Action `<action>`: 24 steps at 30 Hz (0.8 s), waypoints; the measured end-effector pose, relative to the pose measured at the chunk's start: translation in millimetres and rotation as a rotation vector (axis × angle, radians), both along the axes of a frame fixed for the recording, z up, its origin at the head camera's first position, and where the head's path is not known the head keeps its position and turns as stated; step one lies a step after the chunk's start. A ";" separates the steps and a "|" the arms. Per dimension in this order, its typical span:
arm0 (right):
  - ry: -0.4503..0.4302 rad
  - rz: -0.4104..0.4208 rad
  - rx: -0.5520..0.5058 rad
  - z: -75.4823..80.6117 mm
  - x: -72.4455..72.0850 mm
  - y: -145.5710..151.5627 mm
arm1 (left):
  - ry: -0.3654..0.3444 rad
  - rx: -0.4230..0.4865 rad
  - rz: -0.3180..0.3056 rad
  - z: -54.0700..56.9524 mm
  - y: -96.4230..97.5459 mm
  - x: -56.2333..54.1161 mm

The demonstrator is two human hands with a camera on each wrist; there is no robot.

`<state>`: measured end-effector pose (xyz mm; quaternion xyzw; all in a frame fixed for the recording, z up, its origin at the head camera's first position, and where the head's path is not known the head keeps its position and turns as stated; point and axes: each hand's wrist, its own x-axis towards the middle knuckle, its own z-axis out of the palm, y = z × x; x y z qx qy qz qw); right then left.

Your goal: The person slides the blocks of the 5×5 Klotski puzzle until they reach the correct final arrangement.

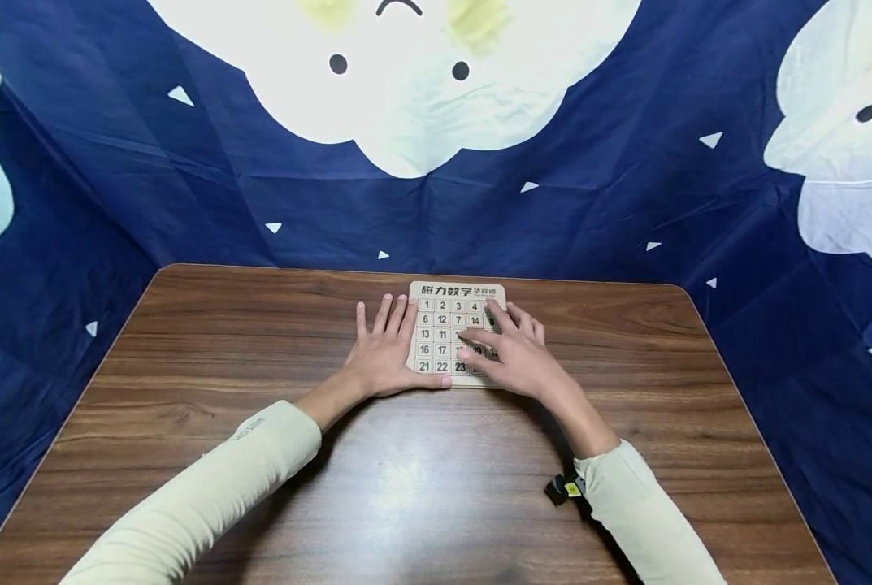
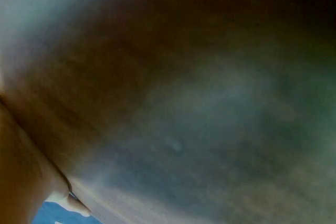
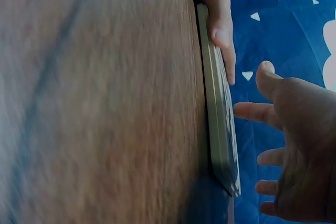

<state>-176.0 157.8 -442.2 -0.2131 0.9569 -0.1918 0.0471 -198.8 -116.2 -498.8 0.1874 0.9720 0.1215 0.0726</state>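
A pale sliding number puzzle point(image 1: 433, 335) with several rows of numbered tiles lies at the far side of the table. Along its left edge stretch the straight fingers of my left hand point(image 1: 380, 357), while the thumb reaches along the near edge. My right hand point(image 1: 521, 357) hovers over the right part of the puzzle, fingers spread, covering some tiles. In the right wrist view, the puzzle point(image 3: 214, 103) shows edge-on, with the right hand point(image 3: 304, 140) above its face and the left hand point(image 3: 217, 14) at its far end. The left wrist view is mostly blurred.
The brown wood-grain table point(image 1: 399, 504) fills the foreground. Behind and beside it hangs a dark blue cloth point(image 1: 216, 195) with white cloud shapes. A small black device point(image 1: 556, 490) with a yellow label is at the right wrist.
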 end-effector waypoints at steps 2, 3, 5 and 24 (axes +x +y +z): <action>0.001 0.013 0.001 0.8 2.3 -1.8 | 0.000 -0.001 -0.001 0.4 0.5 0.2; 0.000 0.015 0.001 0.6 2.8 -2.2 | 0.001 -0.002 -0.003 0.5 0.6 0.3; -0.007 0.008 -0.004 0.3 3.0 -1.9 | 0.000 -0.003 -0.003 0.5 0.7 0.3; -0.037 -0.040 -0.016 -2.3 0.1 11.1 | 0.000 -0.008 -0.001 0.0 0.8 0.7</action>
